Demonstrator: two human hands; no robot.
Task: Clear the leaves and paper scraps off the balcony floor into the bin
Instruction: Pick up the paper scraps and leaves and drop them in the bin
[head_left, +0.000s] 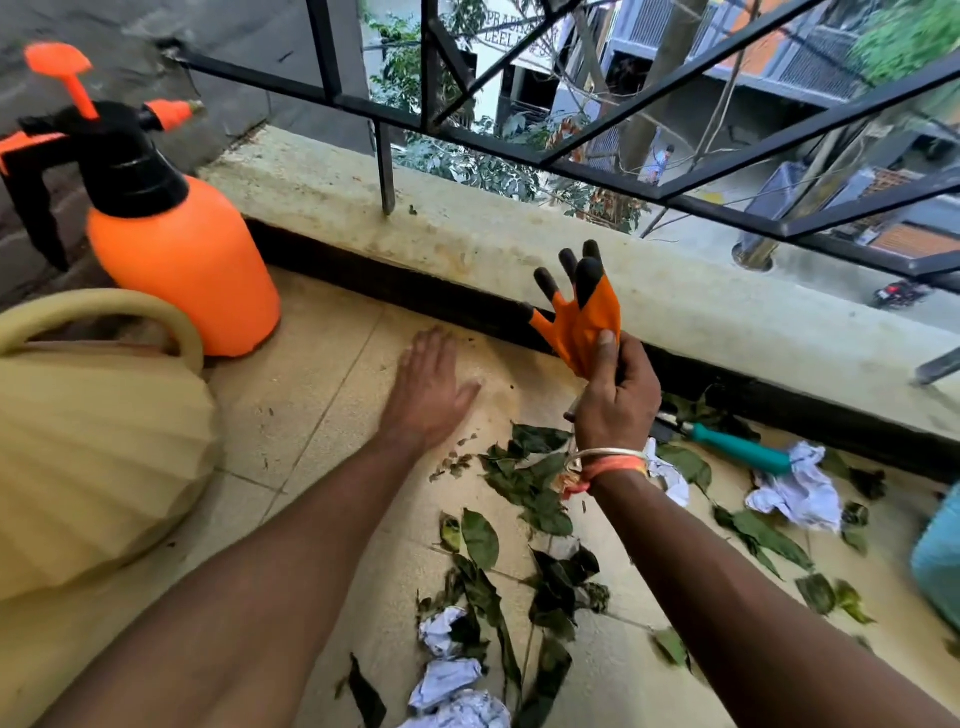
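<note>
Dark green leaves (540, 499) and crumpled white paper scraps (797, 496) lie scattered over the beige balcony tiles, with more paper scraps (447, 678) near the bottom edge. My right hand (615, 400) is shut on an orange glove with black claw fingertips (582, 312), holding it upright above the leaves. My left hand (428, 389) hovers flat and open over bare tile to the left of the litter, holding nothing. A cream pleated bin (88, 462) with a curved handle stands at the left.
An orange pressure sprayer (176, 254) stands against the low parapet wall (519, 244) at back left. A teal-handled tool (737, 447) lies by the wall among leaves. A light blue object (940, 561) sits at the right edge. A black metal railing (597, 150) tops the parapet.
</note>
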